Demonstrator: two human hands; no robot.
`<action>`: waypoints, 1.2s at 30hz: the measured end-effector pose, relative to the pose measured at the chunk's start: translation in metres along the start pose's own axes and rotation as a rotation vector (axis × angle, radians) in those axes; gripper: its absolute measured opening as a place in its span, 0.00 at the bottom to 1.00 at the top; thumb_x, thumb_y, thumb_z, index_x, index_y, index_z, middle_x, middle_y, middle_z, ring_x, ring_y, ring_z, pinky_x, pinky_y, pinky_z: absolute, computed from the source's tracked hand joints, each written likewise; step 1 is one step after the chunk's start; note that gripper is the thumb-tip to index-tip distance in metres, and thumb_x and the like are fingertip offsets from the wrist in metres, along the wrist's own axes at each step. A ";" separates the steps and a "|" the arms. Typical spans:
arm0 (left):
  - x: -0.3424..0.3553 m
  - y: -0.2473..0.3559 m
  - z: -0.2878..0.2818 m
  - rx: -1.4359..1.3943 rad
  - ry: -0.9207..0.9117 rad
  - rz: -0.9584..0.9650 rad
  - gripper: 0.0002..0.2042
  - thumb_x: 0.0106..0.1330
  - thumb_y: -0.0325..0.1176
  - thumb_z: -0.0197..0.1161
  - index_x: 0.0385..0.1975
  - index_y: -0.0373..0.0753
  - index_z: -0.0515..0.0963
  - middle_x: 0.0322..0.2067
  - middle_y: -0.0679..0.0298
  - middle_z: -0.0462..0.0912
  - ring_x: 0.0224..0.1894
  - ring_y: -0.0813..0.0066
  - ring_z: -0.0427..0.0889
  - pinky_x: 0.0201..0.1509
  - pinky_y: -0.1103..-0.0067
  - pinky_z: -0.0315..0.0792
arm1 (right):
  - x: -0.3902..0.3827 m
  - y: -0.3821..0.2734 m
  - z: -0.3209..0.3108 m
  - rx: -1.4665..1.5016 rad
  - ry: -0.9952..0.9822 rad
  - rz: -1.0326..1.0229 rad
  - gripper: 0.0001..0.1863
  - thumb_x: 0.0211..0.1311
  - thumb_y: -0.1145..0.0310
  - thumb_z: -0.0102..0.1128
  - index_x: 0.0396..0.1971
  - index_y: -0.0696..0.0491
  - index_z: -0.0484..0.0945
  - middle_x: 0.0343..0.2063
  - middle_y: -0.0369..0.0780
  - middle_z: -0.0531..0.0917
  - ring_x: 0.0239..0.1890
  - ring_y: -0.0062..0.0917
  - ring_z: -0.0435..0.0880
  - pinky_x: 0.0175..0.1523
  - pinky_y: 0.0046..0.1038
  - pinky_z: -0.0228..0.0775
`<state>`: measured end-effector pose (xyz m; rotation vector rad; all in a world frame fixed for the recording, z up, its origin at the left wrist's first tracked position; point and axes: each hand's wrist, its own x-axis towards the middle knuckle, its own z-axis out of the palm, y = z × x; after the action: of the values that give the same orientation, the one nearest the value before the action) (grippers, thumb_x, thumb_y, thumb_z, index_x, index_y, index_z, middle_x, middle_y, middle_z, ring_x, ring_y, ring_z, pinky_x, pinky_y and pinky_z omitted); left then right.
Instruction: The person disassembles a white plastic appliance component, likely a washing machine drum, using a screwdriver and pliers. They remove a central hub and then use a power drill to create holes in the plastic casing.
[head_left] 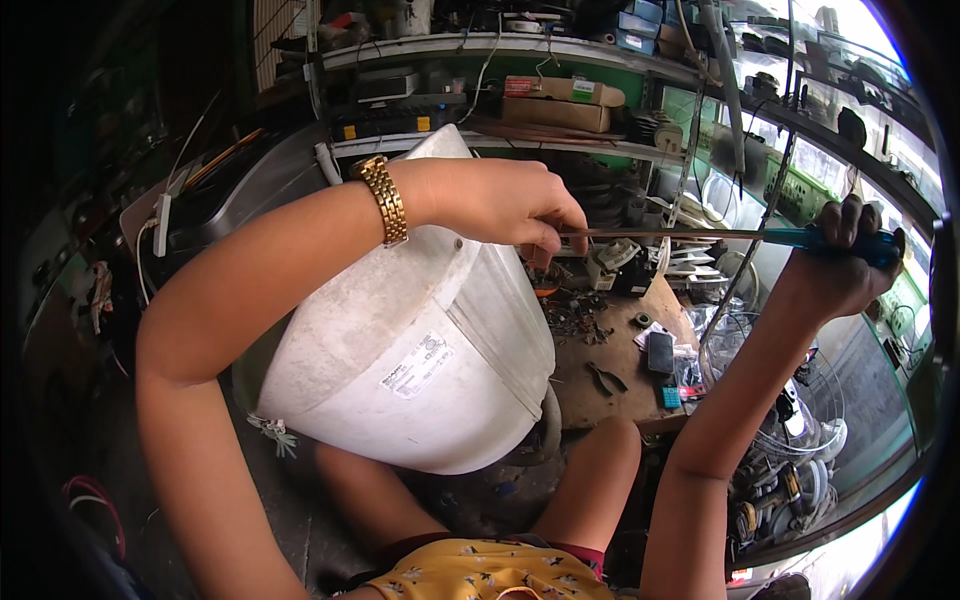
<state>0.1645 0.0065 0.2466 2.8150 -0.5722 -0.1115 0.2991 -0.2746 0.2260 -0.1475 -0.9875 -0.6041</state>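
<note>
A long screwdriver (670, 234) stretches level between my two hands, above the workbench. Its teal handle sits in my closed right hand (850, 265) at the far right. My left hand (520, 205), a gold watch on its wrist, pinches the tip end of the shaft between thumb and fingers. Below my left forearm a large white plastic appliance housing (400, 320) leans tilted in front of me, by my knees. A printed label is stuck on its side. My left arm passes over its upper part and hides some of it.
The wooden workbench (585, 350) carries pliers (606, 379), a dark phone (660, 352), a small teal item (671, 397) and scattered small parts. Metal shelves (500, 45) with boxes stand behind. Wire fan guards (800, 390) and motor parts pile up at right. A dark grey appliance (250, 175) stands left.
</note>
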 end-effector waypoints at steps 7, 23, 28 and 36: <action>-0.002 -0.009 0.002 -0.007 -0.017 0.008 0.12 0.65 0.25 0.53 0.47 0.35 0.78 0.31 0.58 0.85 0.35 0.73 0.85 0.43 0.77 0.77 | -0.006 0.012 -0.009 0.006 0.051 0.036 0.14 0.69 0.59 0.41 0.27 0.52 0.59 0.23 0.36 0.62 0.19 0.21 0.60 0.20 0.21 0.54; -0.001 -0.015 0.004 -0.023 -0.033 0.032 0.13 0.65 0.23 0.52 0.46 0.33 0.78 0.34 0.56 0.85 0.33 0.71 0.85 0.41 0.77 0.78 | -0.001 0.014 -0.049 0.107 -0.157 0.079 0.15 0.68 0.57 0.42 0.33 0.55 0.65 0.27 0.38 0.69 0.22 0.23 0.67 0.24 0.22 0.63; -0.007 -0.019 0.003 -0.070 -0.042 -0.027 0.12 0.67 0.25 0.49 0.46 0.33 0.77 0.35 0.56 0.85 0.40 0.68 0.84 0.48 0.74 0.75 | -0.002 0.002 -0.020 -0.306 0.180 0.071 0.24 0.71 0.57 0.44 0.53 0.64 0.66 0.49 0.51 0.75 0.46 0.39 0.77 0.53 0.43 0.70; -0.021 -0.002 0.010 0.249 0.163 -0.177 0.15 0.68 0.38 0.53 0.48 0.36 0.77 0.39 0.57 0.84 0.46 0.60 0.81 0.52 0.68 0.71 | -0.002 -0.002 -0.057 0.425 -0.102 0.270 0.12 0.65 0.64 0.48 0.29 0.56 0.60 0.26 0.39 0.60 0.30 0.27 0.58 0.30 0.27 0.56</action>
<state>0.1446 0.0139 0.2374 3.0739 -0.3180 0.1651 0.3395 -0.2969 0.1925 0.0668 -1.1504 -0.1333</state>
